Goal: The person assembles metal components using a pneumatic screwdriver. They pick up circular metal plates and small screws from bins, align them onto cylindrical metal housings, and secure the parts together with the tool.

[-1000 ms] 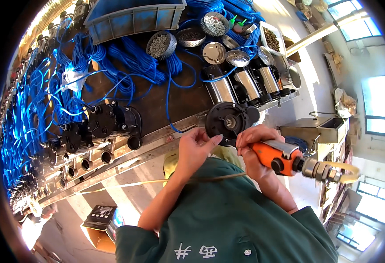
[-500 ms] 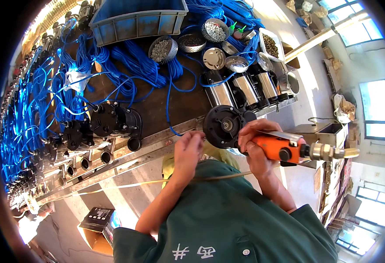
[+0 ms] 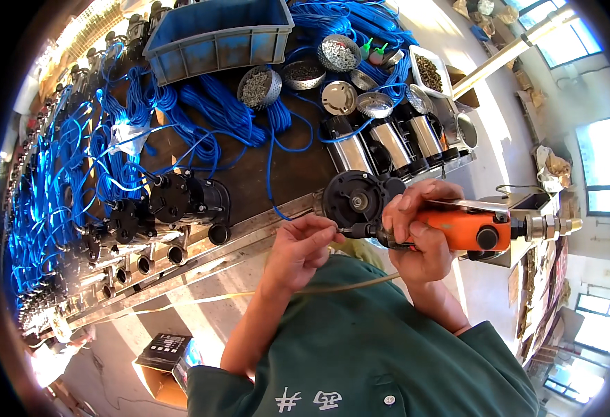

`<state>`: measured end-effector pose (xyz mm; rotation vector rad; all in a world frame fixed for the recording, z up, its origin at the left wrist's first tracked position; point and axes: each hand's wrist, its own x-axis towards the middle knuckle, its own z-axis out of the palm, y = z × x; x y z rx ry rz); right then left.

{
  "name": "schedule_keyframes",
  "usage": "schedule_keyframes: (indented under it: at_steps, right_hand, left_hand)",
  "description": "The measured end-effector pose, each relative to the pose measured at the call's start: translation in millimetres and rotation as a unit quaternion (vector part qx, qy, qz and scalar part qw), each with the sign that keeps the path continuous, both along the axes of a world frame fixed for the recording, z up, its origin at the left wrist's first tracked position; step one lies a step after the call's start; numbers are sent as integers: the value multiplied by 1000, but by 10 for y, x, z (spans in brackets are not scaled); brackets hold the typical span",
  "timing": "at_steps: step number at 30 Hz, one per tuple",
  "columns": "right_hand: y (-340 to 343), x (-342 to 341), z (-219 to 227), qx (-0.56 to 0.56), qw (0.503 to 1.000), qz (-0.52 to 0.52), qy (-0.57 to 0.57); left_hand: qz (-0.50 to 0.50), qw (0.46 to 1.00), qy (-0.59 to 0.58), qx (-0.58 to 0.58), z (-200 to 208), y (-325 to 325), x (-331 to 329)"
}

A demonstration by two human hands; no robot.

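Orange air tool [image 3: 461, 231], right of the round black housing [image 3: 343, 194]: likely heavy, stiff; hold by body. Right hand [image 3: 422, 258] wraps it; left hand [image 3: 297, 254] pinches closed ahead, contents unclear.

Of the 2 bare hands, the right hand [image 3: 424, 243] wraps around the front part of the orange tool [image 3: 466, 233], its thumb lying against the near side and its fingers folded over the body. The right forearm [image 3: 442, 306] rises from below the tool. The left hand [image 3: 298, 254] sits just beyond the tool's tip, thumb and forefinger pinched together, the others curled in; contact there is too small to tell. The left forearm [image 3: 249, 323] slants up toward that tip.
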<state>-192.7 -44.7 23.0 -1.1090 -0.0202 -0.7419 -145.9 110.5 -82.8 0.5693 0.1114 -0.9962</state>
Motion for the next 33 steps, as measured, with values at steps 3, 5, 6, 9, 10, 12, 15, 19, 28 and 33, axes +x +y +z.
schedule_keyframes:
  at_steps: [3,5,6,9,10,12,15,19,28,33]
  right_hand:
    - [-22,-17,-20,19,1000,4,4]
    - [-37,-20,-26,36,999,10,4]
    - [-40,-25,-25,46,999,14,4]
    - [-71,-11,-60,23,999,33,-6]
    - [-84,-4,-93,7,999,40,-11]
    - [-97,31,-154,-14,999,31,-5]
    - [-114,114,-234,-62,997,4,40]
    - [-100,244,-272,-61,991,31,112]
    - [-14,326,-364,-210,968,70,121]
    - [18,343,-406,-280,952,56,113]
  left_hand:
    - [-11,1000,2,3,26,-16,1]
    - [-20,1000,0,-3,20,-11,7]
    - [-25,1000,-1,-7,15,-6,10]
    - [-59,995,36,-75,-69,5,17]
    - [-38,998,6,-46,-80,-24,5]
    - [4,998,-53,13,-88,-108,-15]
    - [7,928,-320,190,-105,-173,115]
    - [45,883,-409,227,-198,-237,132]
    - [69,916,-328,220,-262,-296,97]
    - [71,924,-309,215,-308,-294,83]
